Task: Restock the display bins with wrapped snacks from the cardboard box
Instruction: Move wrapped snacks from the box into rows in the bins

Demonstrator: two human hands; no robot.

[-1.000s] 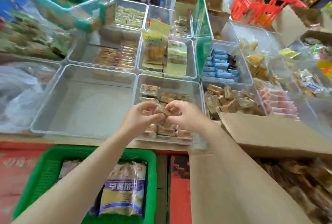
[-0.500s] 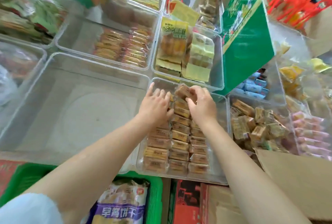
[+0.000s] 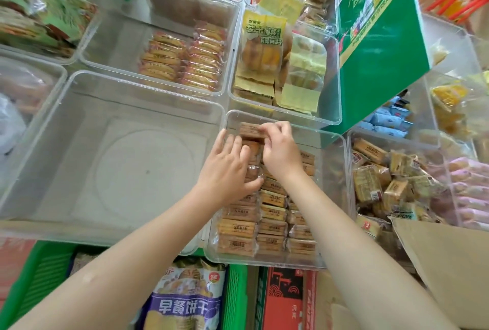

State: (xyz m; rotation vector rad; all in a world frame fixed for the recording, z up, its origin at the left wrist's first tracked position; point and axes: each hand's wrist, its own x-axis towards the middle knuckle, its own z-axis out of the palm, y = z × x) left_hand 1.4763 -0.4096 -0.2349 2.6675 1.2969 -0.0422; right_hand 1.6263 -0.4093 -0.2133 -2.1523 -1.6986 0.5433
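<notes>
A clear display bin [image 3: 332, 144] in the middle holds rows of brown wrapped snacks [image 3: 272, 213]. At its far end my right hand [image 3: 281, 149] pinches one brown wrapped snack [image 3: 250, 130] that lies across the top of the rows. My left hand [image 3: 229, 168] lies flat on the left row beside it, fingers spread and straight, thumb against the packs. The cardboard box [image 3: 444, 263] shows its flap at the lower right; what it holds is out of view.
A large empty clear bin [image 3: 119, 149] sits to the left. Other bins hold orange-wrapped packs [image 3: 182, 62], yellow pastry bags [image 3: 264, 46] and loose tan snacks [image 3: 383, 184]. A green carton [image 3: 381, 46] stands behind right. Below is a green basket [image 3: 235, 298] with a biscuit bag [image 3: 185, 300].
The view has moved closer over the bin. Both hands have reached from the near end toward the bin's far end, my right hand carrying the snack there while my left flattened onto the left row.
</notes>
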